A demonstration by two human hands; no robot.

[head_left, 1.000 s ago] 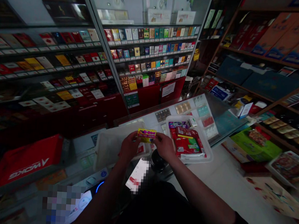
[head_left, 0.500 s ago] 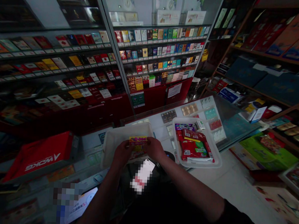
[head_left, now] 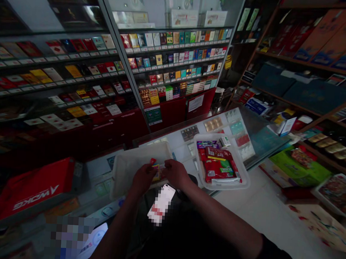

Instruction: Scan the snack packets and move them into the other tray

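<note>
Both hands are together over the near side of a white plastic bin (head_left: 120,169) on the glass counter. My left hand (head_left: 143,178) is closed on the left side of a small yellow packet (head_left: 157,173). On its right side, my right hand (head_left: 173,174) has its fingers closed on the same packet. A small red piece sticks up above the left fingers; whether it belongs to the packet I cannot tell. The fingers cover much of the packet. Just below the hands lies a phone (head_left: 164,201) with a lit, partly blurred screen.
To the right, a second white bin (head_left: 244,184) holds red, purple and green snack packets. A red box (head_left: 34,191) sits at the left, near a lit tablet-like screen (head_left: 94,242). Shelves of cigarette packs (head_left: 178,38) stand behind the counter.
The packet was facing up with its yellow and pink front showing; now it is turned and mostly covered by the fingers. A red piece shows above it. The view has shifted slightly.
</note>
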